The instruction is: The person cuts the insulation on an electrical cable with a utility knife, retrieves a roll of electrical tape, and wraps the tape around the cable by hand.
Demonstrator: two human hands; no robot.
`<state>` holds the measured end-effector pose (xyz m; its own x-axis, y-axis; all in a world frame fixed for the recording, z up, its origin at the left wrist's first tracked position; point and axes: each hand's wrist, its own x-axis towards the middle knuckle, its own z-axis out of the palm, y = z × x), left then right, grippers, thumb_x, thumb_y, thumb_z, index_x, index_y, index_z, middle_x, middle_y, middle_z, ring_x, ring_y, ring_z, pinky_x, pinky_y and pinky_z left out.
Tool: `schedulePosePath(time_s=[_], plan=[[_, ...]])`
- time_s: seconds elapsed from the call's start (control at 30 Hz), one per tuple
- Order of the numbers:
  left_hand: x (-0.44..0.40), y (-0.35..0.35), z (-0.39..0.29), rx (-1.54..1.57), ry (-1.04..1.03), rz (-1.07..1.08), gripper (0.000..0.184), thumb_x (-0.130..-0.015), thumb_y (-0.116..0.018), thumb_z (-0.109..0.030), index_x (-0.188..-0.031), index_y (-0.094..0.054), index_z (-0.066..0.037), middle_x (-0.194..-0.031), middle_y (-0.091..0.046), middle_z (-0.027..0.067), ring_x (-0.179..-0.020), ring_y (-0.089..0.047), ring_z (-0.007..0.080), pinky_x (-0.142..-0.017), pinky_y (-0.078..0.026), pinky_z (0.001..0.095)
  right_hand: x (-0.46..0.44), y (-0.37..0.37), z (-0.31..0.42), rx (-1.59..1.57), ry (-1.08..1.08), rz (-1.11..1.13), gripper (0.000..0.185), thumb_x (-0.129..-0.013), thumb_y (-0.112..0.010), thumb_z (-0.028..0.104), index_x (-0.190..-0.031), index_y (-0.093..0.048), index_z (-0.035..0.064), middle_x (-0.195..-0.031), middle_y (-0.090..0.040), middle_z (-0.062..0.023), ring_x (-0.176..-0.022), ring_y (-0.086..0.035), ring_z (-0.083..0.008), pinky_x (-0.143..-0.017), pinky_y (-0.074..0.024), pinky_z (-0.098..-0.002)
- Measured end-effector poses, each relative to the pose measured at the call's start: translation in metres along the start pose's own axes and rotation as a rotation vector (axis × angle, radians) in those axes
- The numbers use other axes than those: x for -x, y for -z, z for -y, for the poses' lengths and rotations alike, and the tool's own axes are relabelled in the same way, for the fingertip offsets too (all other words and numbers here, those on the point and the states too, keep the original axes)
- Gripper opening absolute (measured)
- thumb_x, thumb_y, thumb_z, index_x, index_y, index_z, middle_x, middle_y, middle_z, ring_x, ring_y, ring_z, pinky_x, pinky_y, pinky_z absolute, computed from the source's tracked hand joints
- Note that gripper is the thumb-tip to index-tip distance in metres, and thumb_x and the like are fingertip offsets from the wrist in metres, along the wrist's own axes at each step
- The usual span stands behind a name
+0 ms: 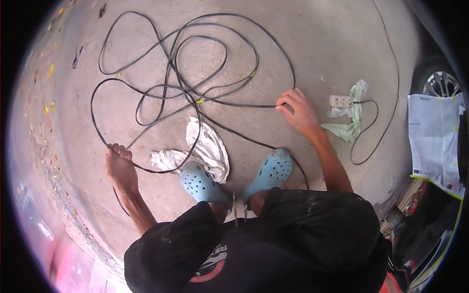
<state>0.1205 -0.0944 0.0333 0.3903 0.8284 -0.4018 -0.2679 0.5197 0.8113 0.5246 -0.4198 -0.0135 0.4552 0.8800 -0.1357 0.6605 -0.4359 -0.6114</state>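
A long black cable [171,61] lies in loose, tangled loops on the concrete floor in front of me, with small yellow-green marks on it in places. My left hand [122,168], low on the left, is closed in a fist around the cable; one loop rises from it and a length hangs down beside my wrist. On the right, the fingers of my right hand [299,111] pinch another part of the same cable, where a strand from the left meets one curving down from above. A crumpled white cloth [210,149] lies near my feet, with a cable loop passing over it.
My blue clogs [276,168] stand on the floor, with a strand passing by the right one. To the right are a white power strip [341,101] with its thin cord and a pale green plastic bag [352,124]. Farther right, paper sheeting [435,136] hangs by a car wheel [441,84].
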Motion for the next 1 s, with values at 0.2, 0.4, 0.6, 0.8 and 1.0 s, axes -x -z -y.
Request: schedulePosePath(time_s=[0.2,0.4,0.6,0.8,1.0], plan=[[0.006,-0.028,0.008,-0.009,0.059,0.002,0.018,-0.107,-0.045,-0.023,-0.106,-0.056,-0.009,-0.094,-0.051,-0.0007,-0.079,-0.043,0.0122,-0.069,-0.036,0.0291,-0.005,0.012,0.031,-0.167,-0.042,0.001,0.015,-0.086,-0.076,0.021,-0.088,-0.07,0.0081,-0.086,-0.066,-0.0065,-0.085,-0.062,-0.0232,-0.075,-0.0493,-0.0354],[0.015,-0.096,0.055,-0.034,0.259,0.176,0.019,-0.107,-0.046,-0.02,-0.102,-0.055,-0.004,-0.087,-0.054,0.0048,-0.072,-0.053,0.0138,-0.058,-0.049,0.0288,-0.001,-0.006,0.085,-0.735,-0.279,0.059,0.019,-0.094,-0.072,0.018,-0.096,-0.071,-0.0002,-0.084,-0.072,-0.0058,-0.072,-0.06,-0.0066,-0.063,-0.0465,-0.0243],[0.03,-0.162,0.083,-0.066,0.465,0.405,0.014,-0.105,-0.049,-0.018,-0.105,-0.057,-0.005,-0.107,-0.065,0.0143,-0.103,-0.068,0.0272,-0.074,-0.061,0.0384,-0.008,-0.007,0.137,-1.074,-0.245,0.231,0.02,-0.097,-0.067,0.012,-0.108,-0.068,-0.0044,-0.09,-0.072,-0.0019,-0.073,-0.053,-0.0002,-0.062,-0.0424,-0.0178],[0.022,-0.18,0.084,0.122,0.402,0.334,0.015,-0.104,-0.051,-0.016,-0.11,-0.059,-0.004,-0.12,-0.065,0.0209,-0.1,-0.069,0.0256,-0.086,-0.058,0.0362,-0.004,-0.01,0.148,-0.951,-0.16,0.126,0.021,-0.089,-0.071,0.004,-0.11,-0.067,-0.0007,-0.089,-0.072,-0.0022,-0.063,-0.043,-0.0028,-0.061,-0.0398,-0.0204],[0.011,-0.174,0.062,0.17,0.328,0.302,0.023,-0.104,-0.052,-0.017,-0.112,-0.062,0.002,-0.118,-0.066,0.0217,-0.095,-0.071,0.023,-0.087,-0.058,0.0325,-0.008,-0.01,0.127,-0.253,0.193,-0.331,0.013,-0.088,-0.074,0.009,-0.098,-0.07,0.0012,-0.079,-0.07,-0.0069,-0.061,-0.048,-0.0187,-0.059,-0.044,-0.0278]])
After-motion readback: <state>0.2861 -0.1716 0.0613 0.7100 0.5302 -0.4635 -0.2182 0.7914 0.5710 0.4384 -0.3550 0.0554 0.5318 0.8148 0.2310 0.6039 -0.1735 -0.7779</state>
